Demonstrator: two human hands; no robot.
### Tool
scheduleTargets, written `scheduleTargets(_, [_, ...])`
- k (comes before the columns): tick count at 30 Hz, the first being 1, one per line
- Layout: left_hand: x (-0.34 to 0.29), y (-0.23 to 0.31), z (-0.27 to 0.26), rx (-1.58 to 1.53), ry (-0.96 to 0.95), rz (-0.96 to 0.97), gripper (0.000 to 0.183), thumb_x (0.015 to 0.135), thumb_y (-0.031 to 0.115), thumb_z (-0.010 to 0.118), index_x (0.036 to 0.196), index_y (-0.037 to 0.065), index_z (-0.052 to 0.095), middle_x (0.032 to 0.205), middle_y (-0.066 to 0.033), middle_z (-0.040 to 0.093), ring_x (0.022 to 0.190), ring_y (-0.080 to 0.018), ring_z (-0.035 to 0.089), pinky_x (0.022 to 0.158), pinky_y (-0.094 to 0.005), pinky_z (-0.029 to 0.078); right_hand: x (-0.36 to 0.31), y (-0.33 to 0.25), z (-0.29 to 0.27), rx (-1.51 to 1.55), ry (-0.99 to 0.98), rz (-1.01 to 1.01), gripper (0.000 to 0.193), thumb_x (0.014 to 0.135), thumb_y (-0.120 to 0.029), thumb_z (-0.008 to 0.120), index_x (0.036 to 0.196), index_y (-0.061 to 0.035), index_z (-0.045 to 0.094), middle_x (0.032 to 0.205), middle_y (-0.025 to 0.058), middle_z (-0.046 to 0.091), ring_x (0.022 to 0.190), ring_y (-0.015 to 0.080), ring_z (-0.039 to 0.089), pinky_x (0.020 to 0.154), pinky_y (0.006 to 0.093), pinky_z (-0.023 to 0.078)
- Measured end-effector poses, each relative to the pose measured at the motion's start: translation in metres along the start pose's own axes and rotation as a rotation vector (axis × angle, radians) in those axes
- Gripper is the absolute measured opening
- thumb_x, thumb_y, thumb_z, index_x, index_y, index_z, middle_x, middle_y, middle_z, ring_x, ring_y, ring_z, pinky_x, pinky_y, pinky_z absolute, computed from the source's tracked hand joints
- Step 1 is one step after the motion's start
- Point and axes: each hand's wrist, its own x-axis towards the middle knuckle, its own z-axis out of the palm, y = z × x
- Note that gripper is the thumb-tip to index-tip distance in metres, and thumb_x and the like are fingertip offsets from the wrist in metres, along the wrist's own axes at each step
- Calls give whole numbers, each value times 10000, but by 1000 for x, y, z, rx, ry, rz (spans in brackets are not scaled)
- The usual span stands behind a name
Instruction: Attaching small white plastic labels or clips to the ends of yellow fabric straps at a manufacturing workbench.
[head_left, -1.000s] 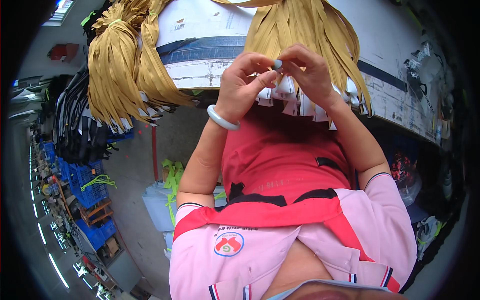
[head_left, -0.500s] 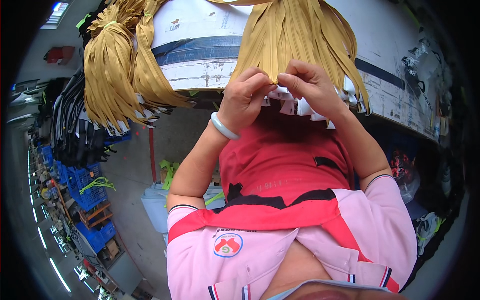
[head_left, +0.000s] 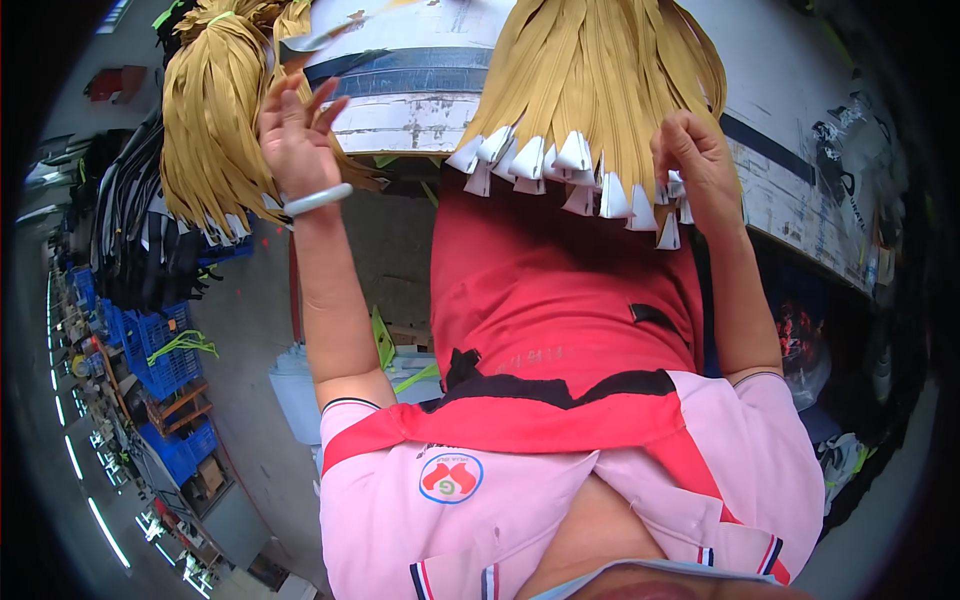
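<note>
A thick bundle of long gold zipper-like strips [head_left: 590, 75] hangs over the table's near edge, with folded white ends [head_left: 575, 155] fanned along its bottom. My right hand [head_left: 697, 165] is at the bundle's right side, fingers curled inward; whatever they may hold is hidden. Up at the left, my left hand [head_left: 303, 140], with a pale bangle [head_left: 318, 199] on the wrist, is raised with its fingers spread and nothing in them. Behind it hangs a second gold bundle [head_left: 215, 110], tied near its top. A blurred greyish object [head_left: 318, 42] shows just above the left fingertips.
The white-topped table [head_left: 425, 138] has dark blue tape across it and a worn edge. Black strips [head_left: 150, 230] hang at the far left, above blue crates [head_left: 155, 345]. Clear plastic wrapping [head_left: 850, 170] lies at the right. A pale blue-grey bin [head_left: 305, 395] stands below the table.
Both hands were pinching together at the gold strips' lower ends. They have parted: the left moved up and left and opened, the right shifted right. The white ends are now exposed.
</note>
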Motion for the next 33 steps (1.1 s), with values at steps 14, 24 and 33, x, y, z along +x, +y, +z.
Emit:
scheduleTargets(14, [-79,-53,-10,908,-628,140,154,768,20,725,895,18,637,998,-101,632,865,-290,634,746,-356,520,17,-18,80,-510,-362,-71,111,937,-99,647,981,-9,602,833,11,593,732,76,571,637,233,463])
scheduleTargets(24, [-47,-6,40,543,-894,-11,91,875,-50,638,958,-14,629,949,-49,657,897,-123,615,813,-266,508,53,-10,96,-572,-504,-412,170,867,-80,685,1007,-26,604,908,98,591,762,225,614,699,333,505])
scheduleTargets(33, [-55,-30,60,-22,-789,-372,149,886,9,673,1033,-4,654,963,-46,668,927,-120,624,873,-266,506,56,-20,71,93,-460,-55,133,964,-139,615,991,-9,614,858,33,652,766,84,628,696,231,534])
